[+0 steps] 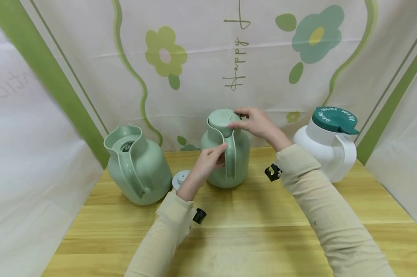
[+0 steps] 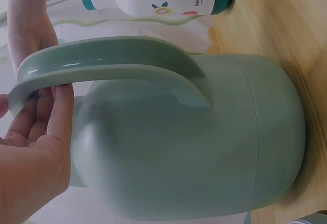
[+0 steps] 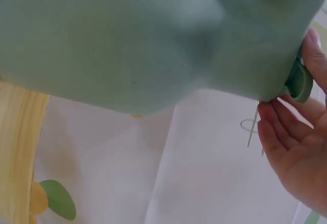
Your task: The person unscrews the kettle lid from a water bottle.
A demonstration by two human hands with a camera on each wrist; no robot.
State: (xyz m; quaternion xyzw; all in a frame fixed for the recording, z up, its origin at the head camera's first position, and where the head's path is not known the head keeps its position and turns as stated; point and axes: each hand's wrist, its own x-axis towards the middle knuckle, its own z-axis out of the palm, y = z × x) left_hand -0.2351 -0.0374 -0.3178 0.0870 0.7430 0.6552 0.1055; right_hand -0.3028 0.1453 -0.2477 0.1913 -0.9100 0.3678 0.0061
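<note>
A green insulated jug [image 1: 243, 157] stands upright on the table in the middle of the head view. My left hand [image 1: 206, 163] grips the upper part of its handle [image 2: 112, 71], fingers passing beneath the handle in the left wrist view. At the top right of the jug, my right hand [image 1: 258, 123] holds the edge of the round green lid [image 1: 220, 118] between thumb and fingers. The lid sits in the jug's mouth, and in the right wrist view its edge [image 3: 302, 87] stands out past the rim. Whether it is fully seated cannot be seen.
Left of it stands a similar green jug [image 1: 151, 165] without a lid, its inner stopper visible. A pale round stopper-like piece [image 1: 179, 177] lies between the two, partly behind my left forearm. A white jug [image 1: 306, 144] with a dark green lid [image 1: 333, 119] stands right. A printed curtain [image 1: 201, 73] hangs behind.
</note>
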